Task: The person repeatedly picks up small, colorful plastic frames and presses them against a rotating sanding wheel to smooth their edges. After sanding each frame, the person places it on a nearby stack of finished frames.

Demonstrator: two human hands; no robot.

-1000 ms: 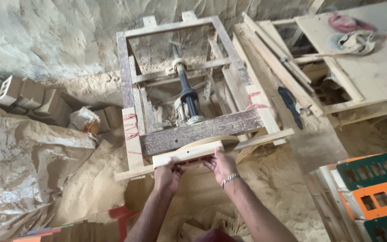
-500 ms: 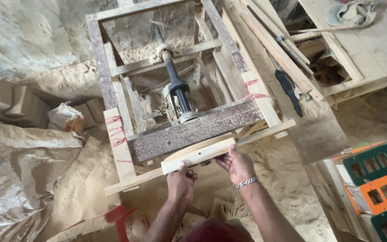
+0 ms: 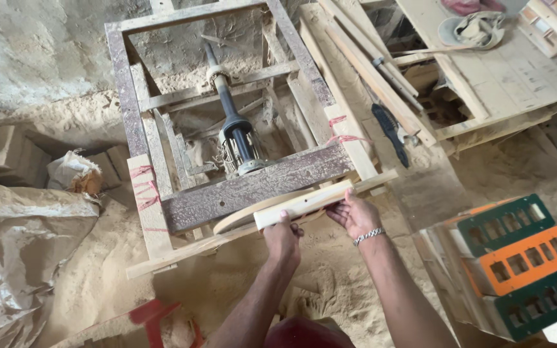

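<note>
Left hand: the left hand [image 3: 283, 240] has its fingers curled shut over the near left end of a pale wooden strip [image 3: 303, 203].
Right hand: the right hand [image 3: 354, 214] has its fingers half open, its fingertips pressing the strip's right part.
Strip: one, lying along the near edge of the wooden frame [image 3: 256, 184], atop a curved board [image 3: 246, 213].
Room: sawdust floor [image 3: 98, 283] open near left; three stacked crates [image 3: 517, 261] crowd the right.
Motor: one [image 3: 238, 145], inside the frame.
</note>
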